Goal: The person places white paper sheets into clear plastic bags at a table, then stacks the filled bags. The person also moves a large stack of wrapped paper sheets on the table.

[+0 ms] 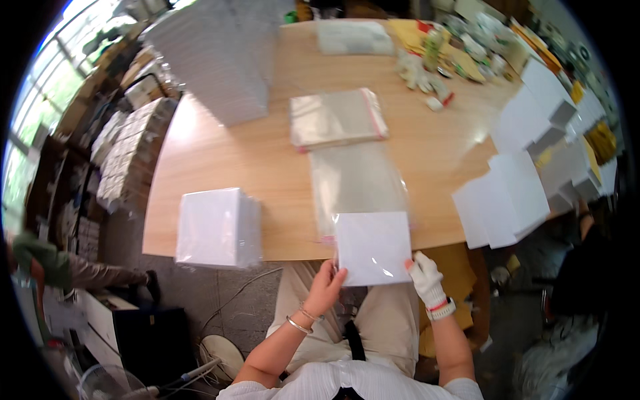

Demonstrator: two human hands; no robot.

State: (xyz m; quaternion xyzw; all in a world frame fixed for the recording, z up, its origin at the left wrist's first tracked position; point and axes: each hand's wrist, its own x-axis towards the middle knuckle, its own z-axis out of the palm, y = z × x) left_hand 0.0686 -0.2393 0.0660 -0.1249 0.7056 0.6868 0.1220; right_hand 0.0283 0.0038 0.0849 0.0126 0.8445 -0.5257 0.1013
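Observation:
A white square card (373, 248) with glossy streaks, apparently in a clear plastic sleeve, is held over the table's near edge. My bare left hand (324, 285) pinches its lower left edge, thumb on top. On the opposite side, my right hand (425, 276), in a white glove with bare fingertips, grips the lower right edge. Beyond the card lie clear plastic bags (357, 177), partly covered by it. Farther back rests a thicker stack of clear bags (337, 119) with pinkish edges.
A plastic-wrapped stack of white squares (213, 227) stands at left, with a tall wrapped stack (217, 60) behind. Fanned white cards (503, 200) lie at right. Gloves (417, 72) and clutter fill the back right of the wooden table (280, 180). A person (63, 263) is at far left.

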